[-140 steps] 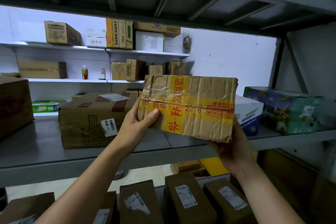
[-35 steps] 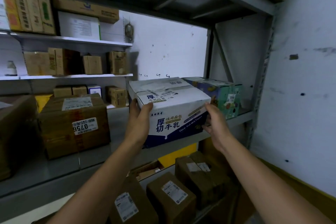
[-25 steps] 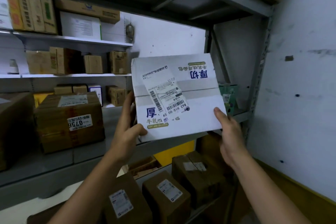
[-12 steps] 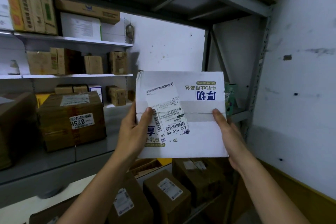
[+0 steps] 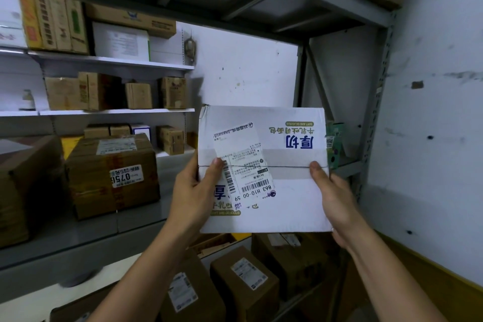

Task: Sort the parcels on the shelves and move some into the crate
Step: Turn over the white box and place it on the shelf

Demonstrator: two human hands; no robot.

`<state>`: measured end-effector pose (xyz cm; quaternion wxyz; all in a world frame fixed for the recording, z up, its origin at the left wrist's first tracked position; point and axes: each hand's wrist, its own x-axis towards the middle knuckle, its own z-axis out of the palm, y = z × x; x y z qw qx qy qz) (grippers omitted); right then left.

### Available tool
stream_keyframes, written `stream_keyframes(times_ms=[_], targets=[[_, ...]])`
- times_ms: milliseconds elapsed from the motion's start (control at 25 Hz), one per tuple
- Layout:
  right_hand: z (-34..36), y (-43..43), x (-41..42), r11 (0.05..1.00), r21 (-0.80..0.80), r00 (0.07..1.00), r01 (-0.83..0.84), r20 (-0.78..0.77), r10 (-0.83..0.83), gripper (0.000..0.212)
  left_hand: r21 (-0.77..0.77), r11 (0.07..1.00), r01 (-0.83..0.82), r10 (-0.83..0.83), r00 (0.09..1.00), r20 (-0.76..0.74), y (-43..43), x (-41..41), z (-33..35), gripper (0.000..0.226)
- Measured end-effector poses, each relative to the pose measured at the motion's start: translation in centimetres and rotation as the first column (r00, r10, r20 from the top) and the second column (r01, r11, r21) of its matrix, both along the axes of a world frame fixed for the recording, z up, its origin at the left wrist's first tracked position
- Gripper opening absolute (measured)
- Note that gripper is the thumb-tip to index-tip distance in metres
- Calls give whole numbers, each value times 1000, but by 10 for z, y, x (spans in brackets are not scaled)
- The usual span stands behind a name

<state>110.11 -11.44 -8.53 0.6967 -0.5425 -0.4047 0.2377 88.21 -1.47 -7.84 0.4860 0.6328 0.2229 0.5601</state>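
Parcel (image 5: pixel 287 204) lifted off shelf (image 5: pixel 91 230), tipped label (image 5: pixel 243 165) toward camera — left hand (image 5: pixel 193 198), right hand (image 5: pixel 337 204) fingers (image 5: pixel 317 172) clamp its sides. Label read likely — crate-or-shelf call next.

matt white cardboard box (image 5: pixel 287 206), paper label (image 5: pixel 243 165)

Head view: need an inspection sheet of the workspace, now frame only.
Surface: grey metal shelf, parcels standing on it.
Job's things: white box held off the shelf, shipping label facing the camera, print upside down; brown parcel on the shelf; crate not seen.
Clutter: labelled parcels on the level below; green box behind the white box.
Grips: left grip and right grip hold the box's side edges, thumbs on its front.
Cables: nothing seen.
Surroundings: white wall at right; small cartons on rear white shelves.
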Motion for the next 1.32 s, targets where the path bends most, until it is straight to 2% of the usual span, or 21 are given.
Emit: stream_keyframes(times_ms=[200, 320, 440, 480, 560, 640, 800, 1080, 1160, 1240, 1320], targets=[[4, -2, 12, 1000, 8, 997, -30, -65, 31, 31, -61, 994, 93, -90, 995, 53, 4, -11, 11, 31], [-1, -2, 18, 998, -17, 989, -54, -140, 51, 34, -121, 991, 51, -44, 997, 61, 15, -18, 15, 51], [-10, -2, 21, 996, -25, 974, -83, -213, 76, 37, -222, 973, 61, -72, 997, -42, 25, -23, 15, 74], [-12, -2, 23, 995, -23, 967, -100, -238, 91, 38, -291, 952, 92, -111, 993, -50, 26, -25, 14, 75], [-14, -1, 22, 991, -29, 954, -127, -277, 114, 40, -439, 886, 148, -176, 984, -24, 20, -26, 18, 60], [-17, 0, 21, 988, -39, 947, -146, -295, 129, 41, -531, 805, 265, -293, 956, 33, 19, -25, 17, 54], [-20, 0, 19, 988, -62, 956, -138, -271, 117, 43, -545, 757, 361, -350, 928, 129, 20, -26, 16, 55], [-16, 3, 19, 989, -116, 962, -89, -267, 55, 49, -549, 780, 300, -333, 942, 41, 17, -21, 18, 54], [-14, 3, 18, 993, -63, 938, -101, -337, 74, 45, -546, 786, 290, -302, 951, 69, 19, -22, 17, 54], [-11, 2, 17, 987, 92, 884, -130, -441, 157, 41, -565, 762, 315, -277, 948, 155, 23, -23, 19, 54], [-6, 1, 14, 955, 246, 863, -165, -434, 261, 43, -616, 710, 342, -244, 939, 240, 24, -22, 22, 54]])
